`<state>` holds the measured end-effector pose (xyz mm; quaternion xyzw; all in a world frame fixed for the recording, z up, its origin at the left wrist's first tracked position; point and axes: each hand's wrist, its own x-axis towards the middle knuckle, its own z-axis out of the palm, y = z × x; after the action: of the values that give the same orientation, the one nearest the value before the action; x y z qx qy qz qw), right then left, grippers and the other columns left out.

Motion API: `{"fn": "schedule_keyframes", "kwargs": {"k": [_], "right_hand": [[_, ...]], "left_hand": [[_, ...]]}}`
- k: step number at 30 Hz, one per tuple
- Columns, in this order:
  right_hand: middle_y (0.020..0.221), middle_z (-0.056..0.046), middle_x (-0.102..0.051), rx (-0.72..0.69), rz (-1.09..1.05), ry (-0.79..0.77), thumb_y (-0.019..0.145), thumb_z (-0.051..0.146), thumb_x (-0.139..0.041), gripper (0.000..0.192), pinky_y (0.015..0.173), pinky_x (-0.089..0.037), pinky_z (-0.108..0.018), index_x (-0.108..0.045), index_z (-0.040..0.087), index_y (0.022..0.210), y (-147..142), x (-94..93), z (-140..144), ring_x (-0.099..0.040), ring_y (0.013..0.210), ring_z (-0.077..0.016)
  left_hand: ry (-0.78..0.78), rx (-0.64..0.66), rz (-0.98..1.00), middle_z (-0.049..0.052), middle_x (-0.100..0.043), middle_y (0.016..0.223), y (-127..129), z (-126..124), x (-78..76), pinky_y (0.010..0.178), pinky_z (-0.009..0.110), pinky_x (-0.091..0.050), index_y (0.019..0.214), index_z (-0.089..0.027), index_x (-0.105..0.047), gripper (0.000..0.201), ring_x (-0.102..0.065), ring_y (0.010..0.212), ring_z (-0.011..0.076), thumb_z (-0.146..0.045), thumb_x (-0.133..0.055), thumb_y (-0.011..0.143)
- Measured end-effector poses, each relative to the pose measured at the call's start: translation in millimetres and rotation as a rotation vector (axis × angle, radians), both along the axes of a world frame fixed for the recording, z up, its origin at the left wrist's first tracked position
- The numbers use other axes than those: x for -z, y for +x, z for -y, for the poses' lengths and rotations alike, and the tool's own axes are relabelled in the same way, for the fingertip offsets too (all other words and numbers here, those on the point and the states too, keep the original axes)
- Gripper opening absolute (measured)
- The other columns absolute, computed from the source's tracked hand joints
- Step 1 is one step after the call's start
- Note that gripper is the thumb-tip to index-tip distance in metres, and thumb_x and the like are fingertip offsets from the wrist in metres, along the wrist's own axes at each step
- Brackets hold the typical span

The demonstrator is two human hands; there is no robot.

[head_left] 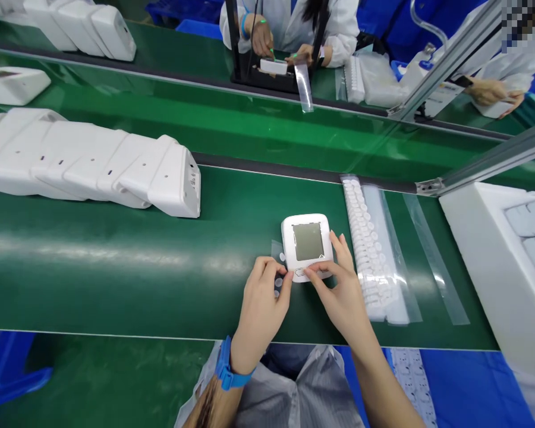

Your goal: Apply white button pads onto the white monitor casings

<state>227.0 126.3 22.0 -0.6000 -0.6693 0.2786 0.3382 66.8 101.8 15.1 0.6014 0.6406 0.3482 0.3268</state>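
A white monitor (308,238) with a square grey display lies face up on the green bench, its small buttons along the lower edge. My left hand (264,297) is closed in a pinch at the monitor's lower left corner; anything between its fingertips is too small to make out. My right hand (342,291) grips the monitor, thumb and forefinger at the lower edge, other fingers along the right side. A clear strip with round pale stickers (279,282) lies beside the monitor, partly hidden by my left hand.
Several white housings (129,166) lean in a row at left. Right of my hands lie a strip of round white pieces (365,238), clear plastic strips (437,261) and a white foam box (477,238). Beyond the green divider (249,125), co-workers' hands (261,38) handle parts.
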Motion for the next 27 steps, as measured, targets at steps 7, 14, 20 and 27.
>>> {"fn": "schedule_keyframes", "kwargs": {"k": [7,14,20,27], "right_hand": [[0.162,-0.002,-0.031,-0.001,0.013,0.005,0.088,0.031,-0.069,0.014,0.116,-0.028,-0.067,-0.072,0.022,0.078,-5.2,-5.6,-2.3,-0.02,0.152,-0.0364],[0.163,0.001,-0.028,0.025,0.019,-0.012,0.087,0.028,-0.069,0.012,0.119,-0.028,-0.064,-0.072,0.023,0.077,-8.8,-4.0,-1.6,-0.022,0.151,-0.0366],[0.163,0.001,-0.028,0.025,0.008,-0.012,0.087,0.028,-0.069,0.012,0.119,-0.027,-0.064,-0.072,0.023,0.077,-9.2,-4.8,-1.8,-0.023,0.151,-0.0359],[0.164,-0.001,-0.027,0.029,0.029,-0.032,0.088,0.031,-0.068,0.014,0.117,-0.032,-0.062,-0.072,0.022,0.077,-8.9,-5.5,-1.7,-0.025,0.15,-0.0373]], "left_hand": [[0.0,0.089,-0.163,0.004,-0.052,0.096,1.0,-4.0,-0.8,0.077,0.035,-0.048,0.086,-0.021,-0.05,0.015,-0.056,0.086,0.0195,-0.02,-0.042,0.099],[0.009,0.128,-0.264,0.006,-0.053,0.098,2.5,-4.2,0.8,0.079,0.038,-0.047,0.088,-0.02,-0.049,0.014,-0.055,0.09,0.0225,-0.02,-0.04,0.099],[0.001,0.139,-0.283,0.007,-0.053,0.098,3.5,-3.8,1.3,0.077,0.038,-0.045,0.089,-0.02,-0.049,0.01,-0.054,0.088,0.0229,-0.019,-0.043,0.097],[0.012,0.131,-0.297,0.006,-0.052,0.096,4.6,-3.9,0.8,0.075,0.038,-0.045,0.088,-0.02,-0.048,0.011,-0.053,0.086,0.0222,-0.02,-0.043,0.098]]}}
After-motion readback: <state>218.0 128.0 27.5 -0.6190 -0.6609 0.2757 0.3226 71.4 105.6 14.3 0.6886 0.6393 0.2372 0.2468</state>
